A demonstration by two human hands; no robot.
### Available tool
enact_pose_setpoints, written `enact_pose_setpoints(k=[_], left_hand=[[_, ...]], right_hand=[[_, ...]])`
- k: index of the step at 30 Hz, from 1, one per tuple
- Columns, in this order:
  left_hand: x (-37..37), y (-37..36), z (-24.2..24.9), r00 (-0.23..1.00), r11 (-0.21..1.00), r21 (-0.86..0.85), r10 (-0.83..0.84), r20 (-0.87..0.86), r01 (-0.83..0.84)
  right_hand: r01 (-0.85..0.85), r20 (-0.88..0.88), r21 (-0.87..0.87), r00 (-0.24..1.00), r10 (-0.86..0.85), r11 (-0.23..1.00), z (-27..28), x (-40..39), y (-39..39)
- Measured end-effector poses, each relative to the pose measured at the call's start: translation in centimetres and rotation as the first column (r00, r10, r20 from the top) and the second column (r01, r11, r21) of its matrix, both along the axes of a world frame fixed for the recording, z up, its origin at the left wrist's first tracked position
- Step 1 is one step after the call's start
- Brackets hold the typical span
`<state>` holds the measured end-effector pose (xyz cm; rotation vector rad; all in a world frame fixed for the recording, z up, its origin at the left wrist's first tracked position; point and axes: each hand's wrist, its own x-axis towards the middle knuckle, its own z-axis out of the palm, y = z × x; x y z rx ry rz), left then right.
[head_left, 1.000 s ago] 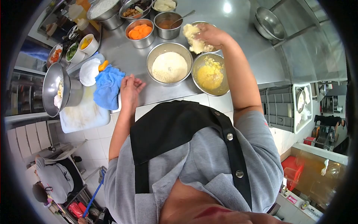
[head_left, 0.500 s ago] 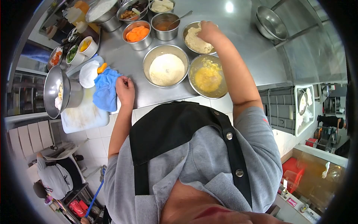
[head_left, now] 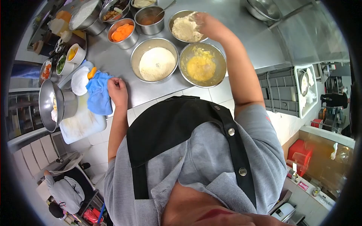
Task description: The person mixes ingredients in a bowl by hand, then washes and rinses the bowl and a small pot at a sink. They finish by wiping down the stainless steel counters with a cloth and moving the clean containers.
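My right hand (head_left: 208, 25) is at the right side of a steel bowl of pale crumbly mixture (head_left: 185, 28), its fingers blurred over the mixture. My left hand (head_left: 117, 89) rests at the table's front edge beside a blue cloth (head_left: 99, 93), its fingers curled in, with nothing clearly visible inside. Between the hands stand a bowl of pale powder (head_left: 157, 64) and a bowl of yellow mash (head_left: 201, 67). Behind them are a pot of sliced carrots (head_left: 123, 33) and a pot of brown liquid with a spoon (head_left: 150, 19).
At the left are a white cutting board (head_left: 83, 122), a large tilted steel bowl (head_left: 49, 103) and white cups of cut vegetables (head_left: 76, 54). Empty steel bowls (head_left: 264, 9) stand at the back right, a grey crate (head_left: 281, 90) at the right. Another person (head_left: 68, 194) is at the lower left.
The view has shifted, so the bowls appear further left and higher. My right hand has shifted slightly toward the right rim of the crumbly mixture's bowl. My left hand keeps its place by the cloth.
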<state>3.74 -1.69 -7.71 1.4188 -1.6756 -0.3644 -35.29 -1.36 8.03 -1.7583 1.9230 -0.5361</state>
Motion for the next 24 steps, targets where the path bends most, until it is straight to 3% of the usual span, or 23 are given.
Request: enact_pose_setpoints(k=[1,3,4,7,8,9,11,12,13,15,18,21,24], left_hand=[[0.0,-0.1,0.0,1.0,1.0,-0.005,-0.002,-0.012,0.002],[0.1,-0.1,-0.2,0.981,0.997,0.066,-0.018,-0.194,0.031],[0.1,0.0,-0.1,0.959,0.994,0.1,-0.017,-0.283,0.048],[-0.4,1.8,1.3,0.937,0.985,0.005,-0.162,-0.309,0.172],[-0.9,3.3,2.2,0.947,0.956,-0.017,-0.291,-0.134,0.291],[-1.5,4.7,2.7,0.871,0.879,0.01,-0.471,-0.142,0.477],[-3.9,7.4,5.2,0.719,0.664,0.309,-0.686,-0.108,0.68],[-5.5,7.8,5.4,0.562,0.462,0.347,-0.774,-0.291,0.816],[-7.3,8.1,5.2,0.498,0.328,0.438,-0.789,-0.36,0.837],[-10.6,8.2,6.7,0.515,0.175,0.577,-0.696,-0.501,0.798],[-14.2,8.1,5.6,0.472,0.028,0.552,-0.554,-0.685,0.833],[-16.2,8.0,6.4,0.605,0.021,0.636,-0.332,-0.723,0.771],[-16.8,8.3,5.6,0.584,0.066,0.583,-0.176,-0.792,0.81]], right_hand=[[-0.003,0.061,0.004,0.998,0.002,1.0,0.7,-0.1,1.5],[0.022,-0.049,0.193,0.999,-0.013,0.981,1.5,1.1,4.8],[-0.032,-0.153,0.221,0.986,0.066,0.975,0.3,1.0,6.0],[-0.135,-0.344,0.249,0.913,0.218,0.959,-4.5,1.4,9.4],[-0.159,-0.389,0.245,0.888,0.247,0.957,-5.5,1.5,10.0],[-0.191,-0.426,0.17,0.87,0.247,0.967,-6.1,1.6,10.4],[-0.263,-0.499,0.028,0.832,0.242,0.964,-7.1,1.7,11.3],[-0.263,-0.505,0.029,0.829,0.241,0.964,-7.2,1.7,11.3],[-0.264,-0.51,0.03,0.825,0.242,0.964,-7.4,1.8,11.1],[-0.263,-0.519,0.039,0.819,0.245,0.964,-7.7,1.8,10.7],[-0.237,-0.482,0.095,0.839,0.253,0.967,-7.7,1.9,10.2],[-0.195,-0.398,0.176,0.882,0.251,0.965,-6.1,2.0,10.0],[-0.153,-0.388,0.197,0.895,0.22,0.968,-6.0,2.0,10.1]])
